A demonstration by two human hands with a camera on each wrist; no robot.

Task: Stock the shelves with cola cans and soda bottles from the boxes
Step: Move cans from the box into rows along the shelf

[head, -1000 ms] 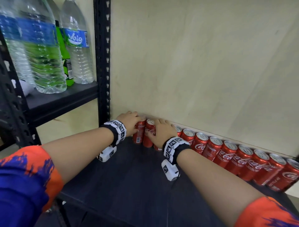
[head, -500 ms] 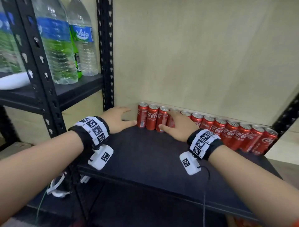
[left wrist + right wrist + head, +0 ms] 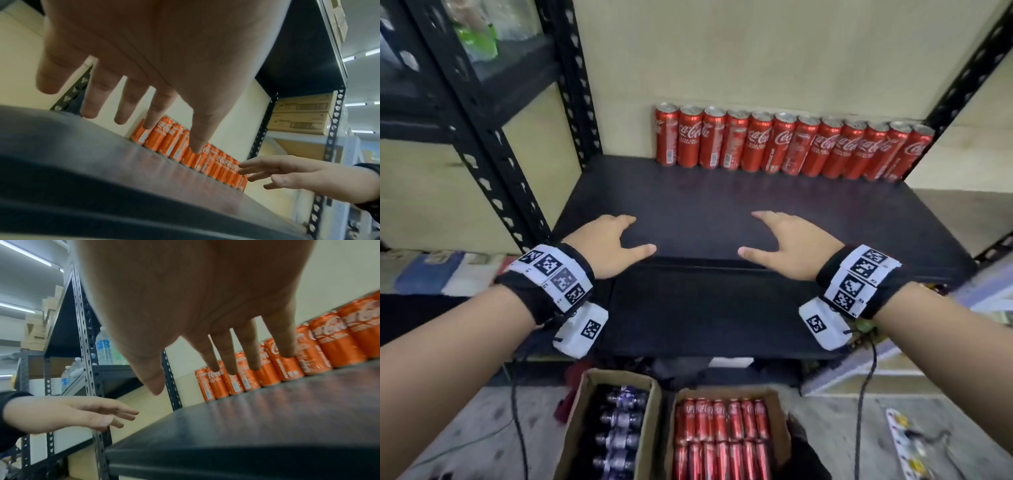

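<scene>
From the head view, the left hand [image 3: 607,245] and the right hand [image 3: 792,246] hover over the front part of the dark shelf [image 3: 722,205], palms down, fingers loosely spread and holding nothing. A row of cola cans [image 3: 791,145] stands upright, side by side, at the back of the shelf against the wall, well beyond the fingertips. Below the wrists, on the floor, sit two cardboard boxes: one with bottles [image 3: 619,431] under the left forearm, one with more cans [image 3: 722,438] beside it.

The left wrist view shows the left hand's fingers [image 3: 131,100] straight and apart above the shelf edge, with the can row [image 3: 185,149] past them and the right hand [image 3: 287,175] off to the side, also empty.

The right wrist view shows the right hand's fingers [image 3: 226,350] extended and relaxed, the cans [image 3: 287,360] lined up behind them, and the left hand [image 3: 72,413] open near the shelf post [image 3: 90,353]. Water bottles [image 3: 104,347] stand on a neighbouring shelf beyond.
</scene>
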